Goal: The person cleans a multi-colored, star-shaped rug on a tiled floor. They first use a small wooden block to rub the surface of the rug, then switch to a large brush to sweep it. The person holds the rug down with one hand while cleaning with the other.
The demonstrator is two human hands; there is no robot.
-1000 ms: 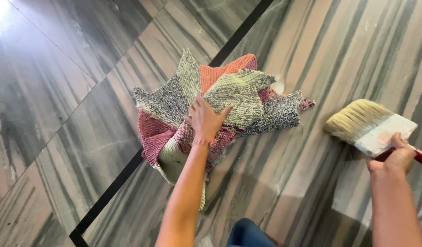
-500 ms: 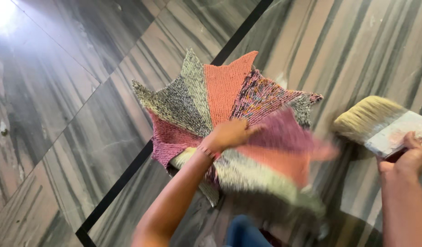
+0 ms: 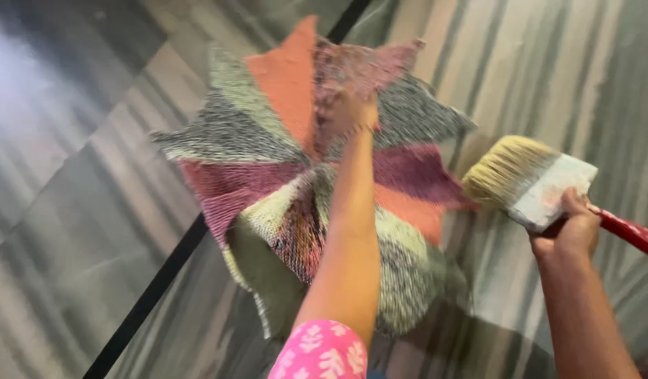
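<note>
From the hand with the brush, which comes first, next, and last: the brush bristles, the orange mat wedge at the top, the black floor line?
1. Bristles: just left of the right hand.
2. Orange wedge: far side of the mat.
3. Black line: floor, lower left.

Below me is a streaked grey-brown stone floor (image 3: 92,231) crossed by 1 black inlay strip (image 3: 155,288). Directly on it lies 1 star-shaped knitted mat (image 3: 254,161), spread flat across the strip.

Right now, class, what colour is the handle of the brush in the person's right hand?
Red, seen in the head view: the brush handle runs out from the right hand.
</note>
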